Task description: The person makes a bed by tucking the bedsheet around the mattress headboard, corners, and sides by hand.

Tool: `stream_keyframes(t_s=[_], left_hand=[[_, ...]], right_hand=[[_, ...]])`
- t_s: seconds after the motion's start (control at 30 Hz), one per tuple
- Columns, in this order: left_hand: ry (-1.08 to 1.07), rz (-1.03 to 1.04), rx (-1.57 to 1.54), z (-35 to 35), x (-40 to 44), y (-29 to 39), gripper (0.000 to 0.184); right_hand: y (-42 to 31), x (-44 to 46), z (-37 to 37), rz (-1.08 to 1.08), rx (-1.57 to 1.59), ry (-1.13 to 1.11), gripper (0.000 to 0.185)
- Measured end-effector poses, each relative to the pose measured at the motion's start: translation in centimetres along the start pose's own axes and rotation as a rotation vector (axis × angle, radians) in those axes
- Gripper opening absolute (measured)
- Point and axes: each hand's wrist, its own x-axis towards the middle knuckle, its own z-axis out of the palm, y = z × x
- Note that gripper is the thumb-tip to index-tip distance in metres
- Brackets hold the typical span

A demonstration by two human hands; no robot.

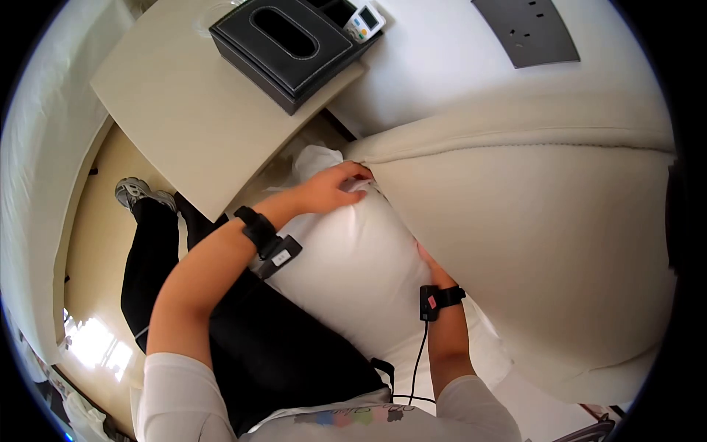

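Shirt: 1, white (pixel 309 423), near side of the backrest.
Trousers: 1 pair, black (pixel 287 346), left of the backrest.
Wrist units: 2, black; right unit (pixel 429 303) with a cable (pixel 418 361), left unit (pixel 280 256).
Hands: 2, both on the pillow.
Right hand (pixel 434 271): between pillow and backrest (pixel 530 243); fingers mostly hidden, grip cannot tell.
Left hand (pixel 331 188): by the backrest's left edge, at the pillow's far end; fingers bent over it, thumb set apart on the near face; whether cloth is pinched, cannot tell.
Pillow: 1, white (pixel 361 258), against the backrest's left side.
Pillow axis: long axis slants from by the person's waist up along the backrest's left edge; far end points at the gap between backrest and table. Near end partly hidden.
Backrest: 1, cream, padded, one stitched seam.
Table: 1, beige (pixel 162 88), left of the backrest.
Shoe: 1 clear, grey (pixel 134 191), far left of the backrest.
Tissue box: 1, black (pixel 272 62), on the table, beyond the backrest.
Remote: 1, white (pixel 364 24), in the box's side compartment.
Socket plate: 1, grey (pixel 526 33), on the wall above the backrest.
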Motion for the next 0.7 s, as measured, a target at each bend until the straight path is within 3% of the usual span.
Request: stream_keyframes(t_s=[0.07,0.13,0.27,0.33,0.37,0.53,0.63,0.7], left_hand=[[-0.023,0.037,-0.144,0.0,-0.1,0.7,0.034],[-0.282,0.045,0.030,-0.7,0.6,1.9,0.036],[-0.346,0.051,0.198,0.1,2.5,1.3,0.044],[-0.498,-0.257,0.271,-0.7,3.5,2.5,0.053],[-0.497,-0.254,0.271,-0.8,3.7,2.4,0.053],[-0.506,-0.619,0.223,-1.5,3.8,-0.5,0.059],[-0.418,-0.454,0.239,-1.3,2.3,-1.0,0.061],[-0.430,-0.488,0.357,-1.9,1.1,-0.3,0.062]], right_hand=[[-0.1,-0.6,-0.7,0.023,0.006,-0.006,0.028],[-0.1,-1.0,-1.1,0.042,0.014,-0.006,0.028],[0.0,-1.4,-1.6,0.061,0.017,0.006,0.028],[-0.1,-1.7,-1.9,0.070,0.012,0.003,0.028],[-0.2,-1.7,-2.1,0.071,0.014,0.003,0.028],[-0.6,-1.6,-2.4,0.092,0.019,-0.011,0.027],[-1.1,-0.8,-3.0,0.105,0.016,-0.043,0.027],[-1.7,-0.1,-3.5,0.132,0.023,-0.118,0.027]])
